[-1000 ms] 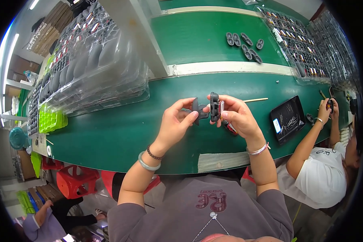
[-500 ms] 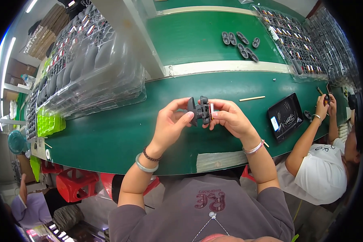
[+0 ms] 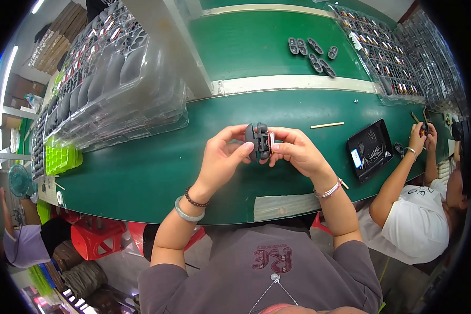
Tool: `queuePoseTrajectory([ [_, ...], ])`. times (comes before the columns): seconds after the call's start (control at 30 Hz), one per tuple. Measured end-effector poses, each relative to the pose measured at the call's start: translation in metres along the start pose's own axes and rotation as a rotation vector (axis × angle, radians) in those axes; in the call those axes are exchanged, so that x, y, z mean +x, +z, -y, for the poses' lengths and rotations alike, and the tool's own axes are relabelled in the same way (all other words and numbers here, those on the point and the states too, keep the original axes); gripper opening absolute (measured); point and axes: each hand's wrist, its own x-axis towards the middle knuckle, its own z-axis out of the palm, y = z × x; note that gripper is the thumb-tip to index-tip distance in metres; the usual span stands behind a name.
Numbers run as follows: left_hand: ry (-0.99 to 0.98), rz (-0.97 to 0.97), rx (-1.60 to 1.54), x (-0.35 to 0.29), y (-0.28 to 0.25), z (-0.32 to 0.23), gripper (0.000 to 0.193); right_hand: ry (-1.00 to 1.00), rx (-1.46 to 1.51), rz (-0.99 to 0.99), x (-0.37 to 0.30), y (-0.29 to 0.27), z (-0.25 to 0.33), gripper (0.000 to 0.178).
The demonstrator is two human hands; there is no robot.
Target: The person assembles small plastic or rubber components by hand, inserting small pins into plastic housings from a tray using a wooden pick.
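- Green workbench (image 3: 141, 183): runs the whole width; both hands work above its near side.
- Clear plastic tray stack (image 3: 141, 112), left: tall, dark grey rounded shells in its pockets.
- Clear compartment trays (image 3: 384, 57), far right: rows of small dark pieces with red and white bits.
- Black parts tray (image 3: 360, 171), right: thin metal pieces scattered inside.
- Left hand (image 3: 221, 153): thumb and fingers pinch the dark curved shell (image 3: 250, 141), centre, raised above the bench.
- Right hand (image 3: 302, 153): thumb and fingers pinch the black two-lobed housing (image 3: 262, 140) at its right side, near a red-and-white strip (image 3: 271, 142).
- Progress, judged: shell and housing are lined up face to face, touching or nearly so. Cannot tell whether they are seated; joining looks unfinished, both parts being hand-held.
- Dark two-well cases (image 3: 315, 63), beyond the pale rail: several loose, out of either hand.
- Wooden stick (image 3: 327, 125): lies beyond right hand, untouched.
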Motion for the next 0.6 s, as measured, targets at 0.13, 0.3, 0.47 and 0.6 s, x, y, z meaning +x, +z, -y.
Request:
queuePoseTrajectory([
  [0.13,-0.027,0.022,0.013,-0.0003,-0.0012,-0.0023,0.039,0.03,0.04,0.031,-0.0003,-0.0016,-0.0005,0.041],
  [0.3,-0.026,0.015,-0.004,-0.0013,-0.0012,-0.0018,0.039,0.036,0.059,0.053,-0.0005,-0.0011,-0.0014,0.041],
  [0.47,-0.046,0.017,0.002,0.0,-0.0016,-0.0017,0.039,0.028,0.069,0.053,-0.0007,-0.0018,-0.001,0.041],
  [0.6,-0.043,0.019,-0.003,-0.0005,-0.002,-0.0011,0.039,0.032,0.067,0.05,0.0001,-0.0025,-0.0008,0.041],
])
